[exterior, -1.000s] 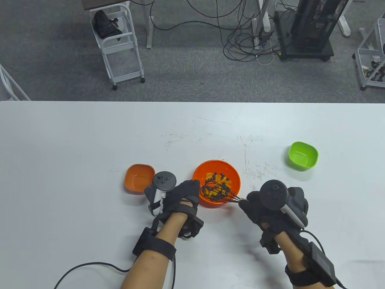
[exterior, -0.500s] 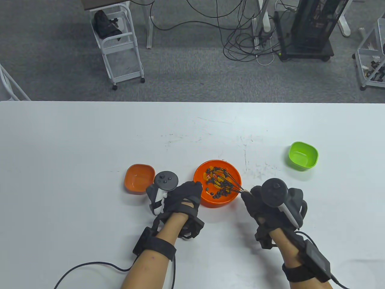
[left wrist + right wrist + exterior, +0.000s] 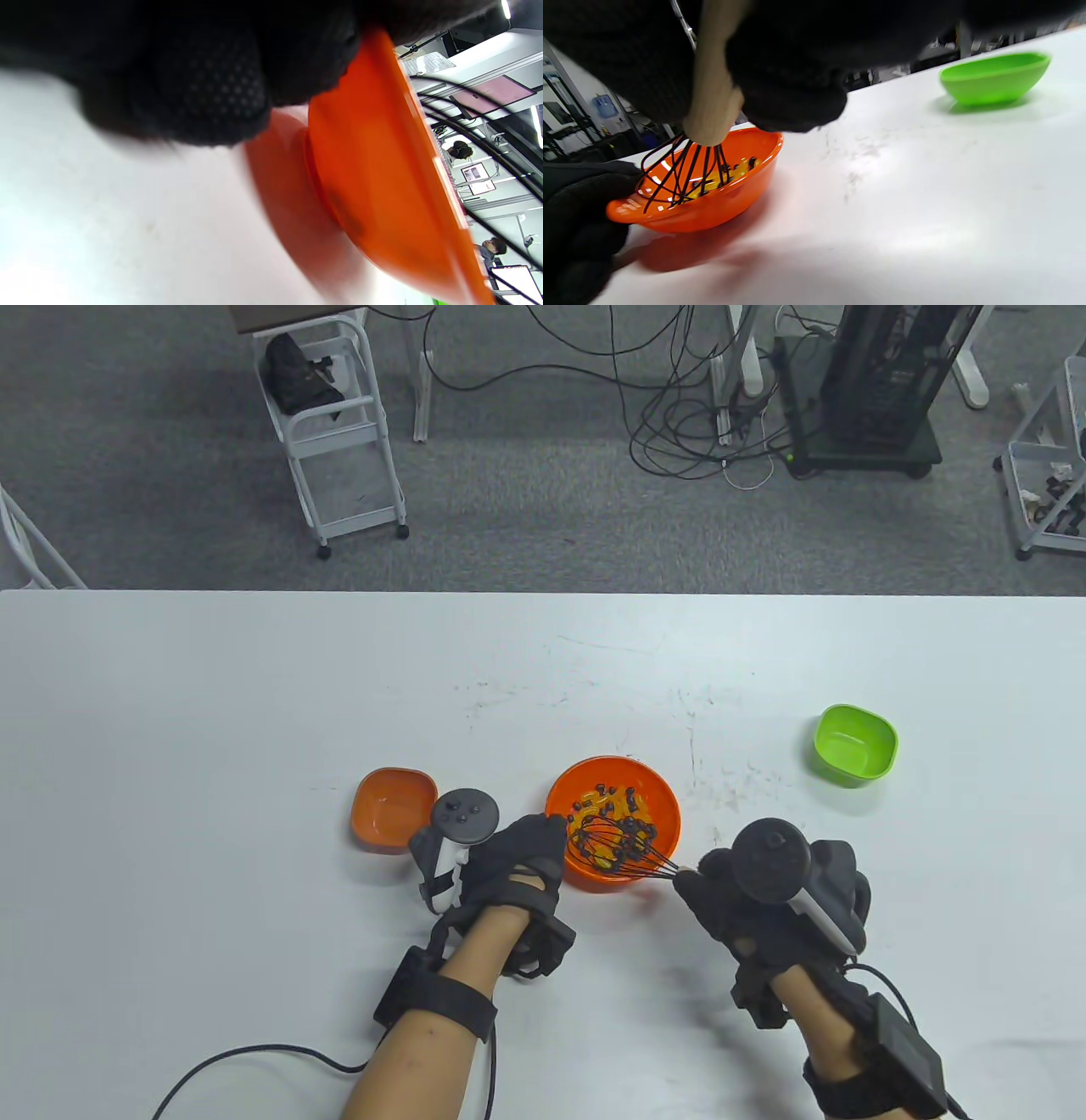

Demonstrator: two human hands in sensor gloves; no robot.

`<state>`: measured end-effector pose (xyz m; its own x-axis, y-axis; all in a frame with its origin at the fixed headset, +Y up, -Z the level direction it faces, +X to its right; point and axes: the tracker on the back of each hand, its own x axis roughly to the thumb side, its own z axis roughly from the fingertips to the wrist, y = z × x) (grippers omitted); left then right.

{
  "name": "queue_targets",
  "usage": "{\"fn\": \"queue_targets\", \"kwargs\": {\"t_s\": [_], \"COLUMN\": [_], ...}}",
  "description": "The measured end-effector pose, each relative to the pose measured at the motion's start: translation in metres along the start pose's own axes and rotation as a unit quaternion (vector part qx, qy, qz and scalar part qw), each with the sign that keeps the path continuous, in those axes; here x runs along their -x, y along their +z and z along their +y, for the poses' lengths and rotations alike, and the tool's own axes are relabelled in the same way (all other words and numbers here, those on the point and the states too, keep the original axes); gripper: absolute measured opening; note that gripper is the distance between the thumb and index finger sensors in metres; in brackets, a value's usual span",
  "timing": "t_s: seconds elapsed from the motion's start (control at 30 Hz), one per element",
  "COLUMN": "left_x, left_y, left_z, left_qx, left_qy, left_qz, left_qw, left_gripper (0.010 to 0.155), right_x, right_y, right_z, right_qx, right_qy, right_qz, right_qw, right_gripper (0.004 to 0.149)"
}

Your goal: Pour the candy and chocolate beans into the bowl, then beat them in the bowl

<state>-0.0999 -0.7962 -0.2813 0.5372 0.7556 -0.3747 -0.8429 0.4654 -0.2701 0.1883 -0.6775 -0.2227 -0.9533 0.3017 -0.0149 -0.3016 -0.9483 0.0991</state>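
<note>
Beating under way: both small dishes empty, the mix already in the round bowl.

Table view: the round orange bowl [image 3: 612,823] sits near the surface's [image 3: 254,687] front edge, holding yellow candy and dark chocolate beans [image 3: 607,810]; the right hand [image 3: 764,891] works a whisk [image 3: 624,848] in it, the left hand [image 3: 517,865] steadies its rim. The small orange dish [image 3: 393,809] and green dish [image 3: 854,745] look emptied, so pouring seems done and only beating remains.
Left wrist view: gloved fingers [image 3: 212,84] press the bowl's outer wall; their curl is unclear.
Right wrist view: fingers [image 3: 789,84] wrap the whisk's wooden handle [image 3: 715,93], wires inside the bowl.
</note>
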Motion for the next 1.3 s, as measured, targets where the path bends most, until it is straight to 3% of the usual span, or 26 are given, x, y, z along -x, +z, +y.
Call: {"fn": "queue_targets", "kwargs": {"t_s": [0.2,0.33,0.43,0.57,0.87,1.13,1.3], "left_x": [0.001,0.000,0.001,0.003,0.002,0.000,-0.002], "left_y": [-0.001,-0.001,-0.002,-0.003,-0.002,-0.001,-0.001], "left_z": [0.001,0.000,0.002,0.003,0.002,0.000,-0.003], "left_qx": [0.010,0.010,0.021,0.020,0.017,0.018,0.025], "left_qy": [0.011,0.003,0.016,0.023,0.020,0.013,0.004], "left_qz": [0.001,-0.001,-0.004,0.000,-0.003,-0.008,-0.012], "left_qw": [1.000,1.000,1.000,1.000,1.000,1.000,1.000], "left_gripper": [0.049,0.049,0.049,0.049,0.049,0.048,0.048], "right_x": [0.005,0.010,0.013,0.007,-0.009,0.006,0.016], "right_y": [-0.005,-0.011,-0.019,-0.018,0.001,-0.002,-0.010], "right_z": [-0.005,0.005,0.021,0.026,0.003,-0.017,-0.008], "right_qx": [0.039,0.042,0.026,0.026,-0.028,0.035,0.055], "right_qy": [0.036,0.015,-0.062,-0.069,-0.007,0.054,0.029], "right_qz": [0.034,0.041,0.042,0.021,-0.014,0.034,0.048], "right_qw": [0.998,0.998,0.997,0.997,0.999,0.997,0.997], "right_gripper": [0.054,0.056,0.056,0.056,0.054,0.054,0.055]}}
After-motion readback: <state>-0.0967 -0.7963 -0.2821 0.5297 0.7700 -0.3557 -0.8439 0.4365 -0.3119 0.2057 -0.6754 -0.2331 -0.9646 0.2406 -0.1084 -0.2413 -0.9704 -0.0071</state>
